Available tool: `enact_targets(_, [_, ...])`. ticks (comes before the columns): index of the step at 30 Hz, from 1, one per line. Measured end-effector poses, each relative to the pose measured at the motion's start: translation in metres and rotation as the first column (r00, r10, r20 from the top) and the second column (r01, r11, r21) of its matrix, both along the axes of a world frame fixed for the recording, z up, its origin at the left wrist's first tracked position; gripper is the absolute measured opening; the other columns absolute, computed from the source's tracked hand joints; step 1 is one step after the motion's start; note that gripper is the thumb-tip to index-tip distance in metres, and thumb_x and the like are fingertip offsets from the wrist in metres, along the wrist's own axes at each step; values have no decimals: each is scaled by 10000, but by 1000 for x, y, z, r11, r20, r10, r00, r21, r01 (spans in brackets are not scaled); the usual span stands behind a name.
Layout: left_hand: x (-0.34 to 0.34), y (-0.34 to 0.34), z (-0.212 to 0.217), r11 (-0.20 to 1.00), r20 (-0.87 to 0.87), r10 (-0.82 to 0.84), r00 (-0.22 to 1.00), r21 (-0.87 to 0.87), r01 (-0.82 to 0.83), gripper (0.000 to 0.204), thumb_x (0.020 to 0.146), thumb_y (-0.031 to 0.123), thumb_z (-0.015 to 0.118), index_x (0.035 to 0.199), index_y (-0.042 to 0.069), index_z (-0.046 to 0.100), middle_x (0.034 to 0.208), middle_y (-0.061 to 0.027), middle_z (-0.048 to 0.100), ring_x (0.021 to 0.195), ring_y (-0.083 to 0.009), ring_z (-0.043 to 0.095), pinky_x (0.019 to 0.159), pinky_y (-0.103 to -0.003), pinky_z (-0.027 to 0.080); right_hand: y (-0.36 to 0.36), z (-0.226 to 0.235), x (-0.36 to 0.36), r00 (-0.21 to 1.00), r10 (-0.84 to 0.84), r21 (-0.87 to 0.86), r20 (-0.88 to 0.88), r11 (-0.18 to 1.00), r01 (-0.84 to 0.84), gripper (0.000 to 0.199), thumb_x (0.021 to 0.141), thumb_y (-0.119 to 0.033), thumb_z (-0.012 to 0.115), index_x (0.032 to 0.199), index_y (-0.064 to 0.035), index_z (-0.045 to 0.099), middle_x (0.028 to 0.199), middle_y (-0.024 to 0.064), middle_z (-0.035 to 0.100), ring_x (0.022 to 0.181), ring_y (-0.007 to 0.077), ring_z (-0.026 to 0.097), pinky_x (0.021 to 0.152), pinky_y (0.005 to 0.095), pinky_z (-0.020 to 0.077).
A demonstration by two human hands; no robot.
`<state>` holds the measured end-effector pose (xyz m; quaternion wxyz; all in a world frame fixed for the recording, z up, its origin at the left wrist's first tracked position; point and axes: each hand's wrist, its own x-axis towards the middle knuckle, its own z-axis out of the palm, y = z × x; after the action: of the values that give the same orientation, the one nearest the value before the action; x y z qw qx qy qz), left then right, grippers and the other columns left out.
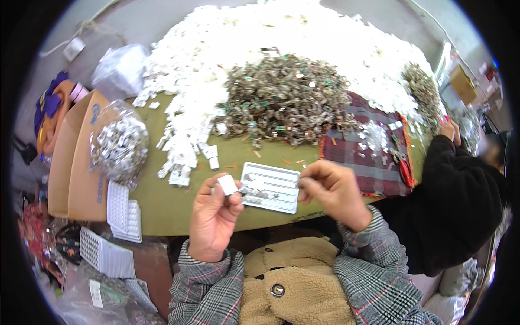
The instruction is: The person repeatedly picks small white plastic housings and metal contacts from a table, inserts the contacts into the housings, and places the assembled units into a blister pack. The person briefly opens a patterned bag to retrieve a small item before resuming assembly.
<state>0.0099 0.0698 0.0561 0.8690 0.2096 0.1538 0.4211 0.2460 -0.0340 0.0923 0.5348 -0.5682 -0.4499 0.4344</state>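
Observation:
My left hand (214, 214) pinches a small white square piece (227, 184) between thumb and fingers, just beside the left edge of a tray. That pale plastic tray (269, 205) lies on the green table with rows of round hollows, and a few small grey metallic bits sit in some of them. At the tray's right edge, my right hand (337, 190) has its thumb and forefinger closed together. What is between those fingertips, if anything, is too small to make out. Loose white pieces (212, 157) like the held one lie beyond my left hand.
A large white heap (189, 49) and a tangled grey-brown heap (287, 97) cover the far table. Red-handled pliers (404, 170) rest on a plaid cloth (346, 157). Left are a cardboard box (76, 162), a filled bag (120, 143) and stacked trays (108, 254). Another person (460, 200) works at right.

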Motion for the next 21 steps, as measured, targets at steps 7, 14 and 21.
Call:
enact_targets(7, [-28,-9,-2,998,9,-9,1000,69,8,249,1028,113,542,1226,-35,571,1004,-155,673,816,-181,673,728,-301,594,59,-6,-93,944,23,417,328,893,-167,88,884,72,637,961,30,635,1009,128,644,892,177,654,746,274,542])
enact_targets(14, [-42,-6,-8,1000,-82,-1,997,16,2,219,1020,97,558,1191,-36,590,971,-124,679,782,-168,678,700,-305,598,67,-6,-98,857,101,375,506,868,-324,124,847,83,663,953,35,620,1018,144,629,835,236,660,718,316,553])
enact_targets(21, [-35,-7,-16,996,-250,64,966,75,-47,215,1005,102,591,1164,-43,606,943,-110,689,759,-163,683,681,-304,598,68,-15,-101,760,37,400,649,833,-382,150,825,69,665,958,33,604,1007,156,619,810,311,651,701,353,548])
